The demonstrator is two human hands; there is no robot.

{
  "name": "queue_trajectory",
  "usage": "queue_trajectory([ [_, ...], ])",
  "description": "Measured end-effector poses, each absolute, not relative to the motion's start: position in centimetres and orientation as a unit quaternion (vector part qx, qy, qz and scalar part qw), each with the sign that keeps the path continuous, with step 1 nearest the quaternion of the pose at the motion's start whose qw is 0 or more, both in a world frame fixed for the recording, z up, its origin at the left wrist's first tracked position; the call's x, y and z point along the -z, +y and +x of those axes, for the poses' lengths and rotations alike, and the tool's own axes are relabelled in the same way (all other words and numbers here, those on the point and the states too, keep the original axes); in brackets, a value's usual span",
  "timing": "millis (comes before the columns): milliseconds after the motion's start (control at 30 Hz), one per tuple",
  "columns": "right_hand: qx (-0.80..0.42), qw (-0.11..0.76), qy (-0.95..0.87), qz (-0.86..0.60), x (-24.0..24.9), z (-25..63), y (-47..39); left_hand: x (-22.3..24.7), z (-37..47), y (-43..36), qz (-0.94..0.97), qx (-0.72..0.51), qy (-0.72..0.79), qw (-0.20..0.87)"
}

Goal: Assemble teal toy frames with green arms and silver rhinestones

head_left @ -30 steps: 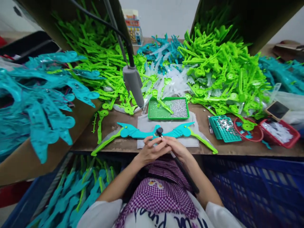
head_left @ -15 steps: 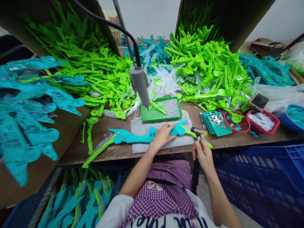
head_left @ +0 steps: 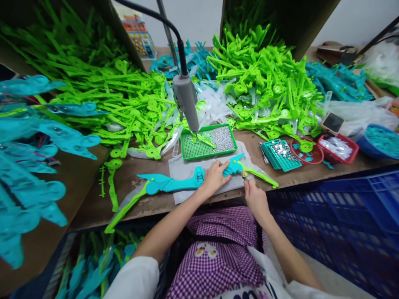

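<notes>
A long teal plastic piece (head_left: 174, 185) with lime-green end arms lies across a grey cloth (head_left: 187, 197) at the table's front. My left hand (head_left: 215, 176) is laid over its middle right, fingers on the far side and thumb on the near side, holding it against the cloth. My right hand (head_left: 256, 198) is closed around the handle of a small mallet (head_left: 245, 174). The mallet's yellowish head is at the joint between the teal part and the right green arm (head_left: 262, 175); whether it touches cannot be made out. My right hand hides most of the handle.
A grey electric screwdriver (head_left: 186, 101) hangs above a green tray (head_left: 187, 151) of small metal parts. Lime-green parts (head_left: 264, 79) pile behind. A teal tray (head_left: 285, 155), red baskets (head_left: 339, 149) and a blue bowl (head_left: 378, 143) stand right; teal parts (head_left: 28, 166) stack left.
The mallet and my right hand have moved left and inward, onto the right joint of the teal piece. My left hand keeps its place on the piece. The whole view has shifted slightly.
</notes>
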State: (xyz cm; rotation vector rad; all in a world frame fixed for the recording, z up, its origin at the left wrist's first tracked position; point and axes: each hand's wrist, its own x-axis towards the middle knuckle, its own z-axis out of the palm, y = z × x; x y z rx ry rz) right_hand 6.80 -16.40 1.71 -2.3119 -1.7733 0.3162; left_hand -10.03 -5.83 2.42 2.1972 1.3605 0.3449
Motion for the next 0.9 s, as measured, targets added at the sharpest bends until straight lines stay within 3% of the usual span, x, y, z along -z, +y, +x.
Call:
queue_trajectory([
  [67, -0.137, 0.099, -0.604, -0.779, -1.7, 7.2, -16.2, -2.4, -10.0, -5.8, 0.812, -0.13, 0.502, 0.267],
  [233, -0.134, 0.187, -0.542, -0.808, -2.8, 9.1, -16.6, -1.9, -10.2, -5.9, 0.822, -0.147, 0.488, 0.252],
  [433, -0.097, 0.178, -0.548, -0.811, -2.9, 9.4, -16.1, -1.9, -10.2, -6.1, 0.818, -0.149, 0.495, 0.253],
  [600, -0.108, 0.07, -0.584, -0.801, -2.2, 9.1, -15.1, -1.8, -10.2, -6.2, 0.816, -0.161, 0.495, 0.251],
  [767, -0.095, 0.125, -0.535, -0.83, -3.0, 11.3, -16.6, -1.6, -10.1, -6.0, 0.82, -0.16, 0.488, 0.252],
  [900, -0.092, 0.074, -0.508, -0.853, -2.6, 12.6, -17.7, -1.6, -10.2, -6.0, 0.823, -0.159, 0.485, 0.249],
])
